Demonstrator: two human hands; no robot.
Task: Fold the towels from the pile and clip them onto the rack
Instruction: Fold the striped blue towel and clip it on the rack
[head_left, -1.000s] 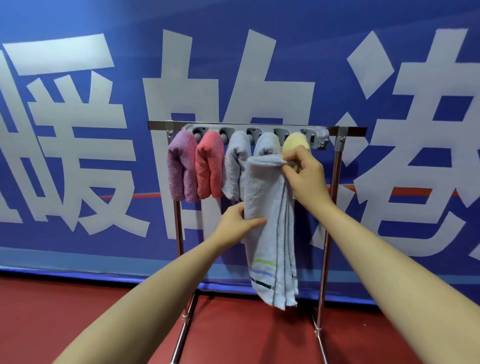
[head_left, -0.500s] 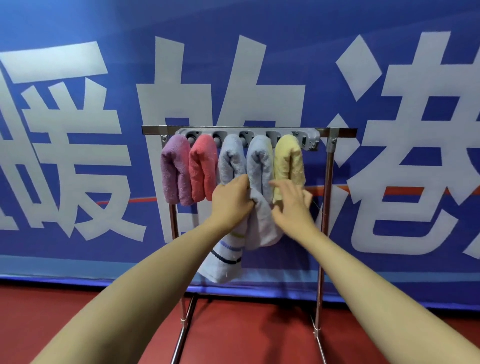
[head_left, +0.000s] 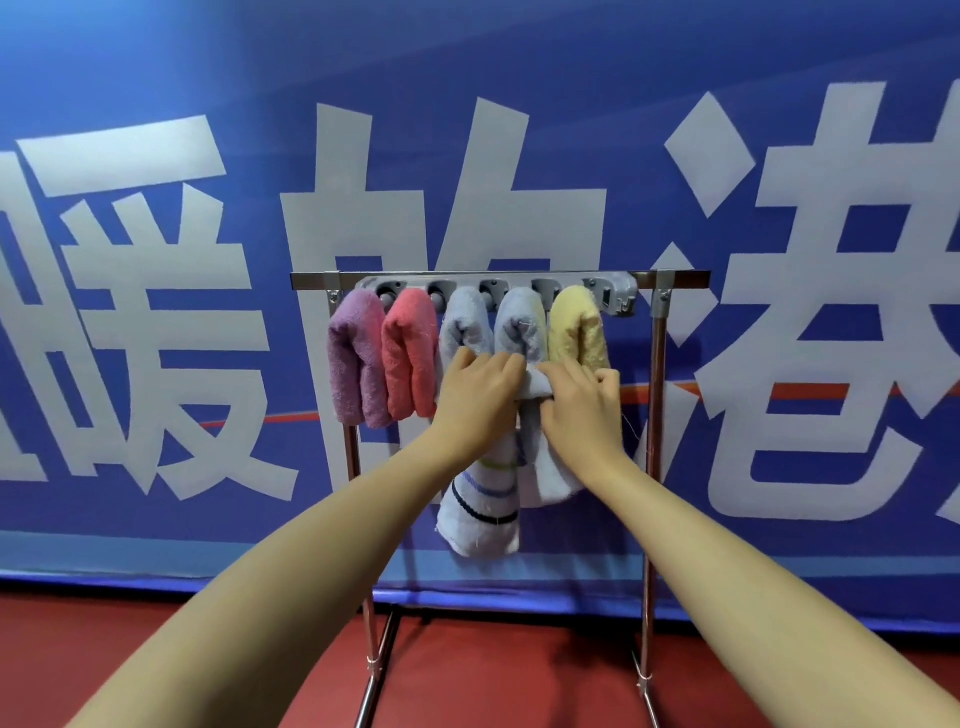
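Observation:
A metal rack (head_left: 660, 395) carries a grey clip bar (head_left: 618, 291) with several folded towels clipped side by side: purple (head_left: 356, 358), pink (head_left: 410, 353), two pale blue (head_left: 465, 325) (head_left: 522, 325) and yellow (head_left: 576, 325). Below the pale blue ones hangs a long pale blue towel with striped end (head_left: 480, 512). My left hand (head_left: 480, 395) and my right hand (head_left: 582, 402) both grip this towel at its bunched upper part, just under the clipped towels. Which clip holds it is hidden by my hands.
A blue banner with large white characters (head_left: 156, 260) stands right behind the rack. The floor (head_left: 498, 675) is red. The rack's two legs (head_left: 371, 665) reach the floor between my forearms.
A second ago my right hand held the towel's top at the clip bar and my left steadied its side. Both hands have dropped below the clipped towels and bunched the hanging towel.

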